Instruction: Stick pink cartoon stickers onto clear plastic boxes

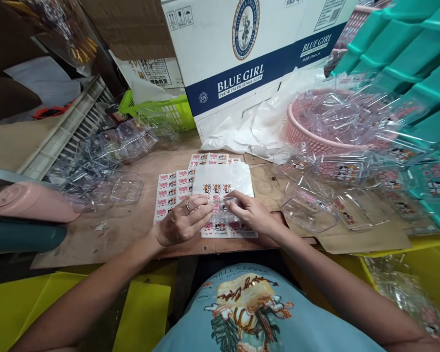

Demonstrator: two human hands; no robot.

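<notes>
My left hand [181, 222] and my right hand [251, 211] meet over a sticker sheet [223, 183] on the wooden board. Between their fingertips they pinch a small clear plastic box [224, 206], held just above the sheet. The left hand wears a ring. A second sticker sheet [172, 190] with pink labels lies to the left, partly under the first. Both hands are closed on the box; the box hides which sticker lies under it.
Clear plastic boxes [106, 156] are heaped at left. Stickered clear boxes [355, 171] spill from a pink basket [304, 134] at right. A beer carton [249, 58] stands behind, with a green basket [168, 112], a pink roll [33, 203] and teal trays [403, 49].
</notes>
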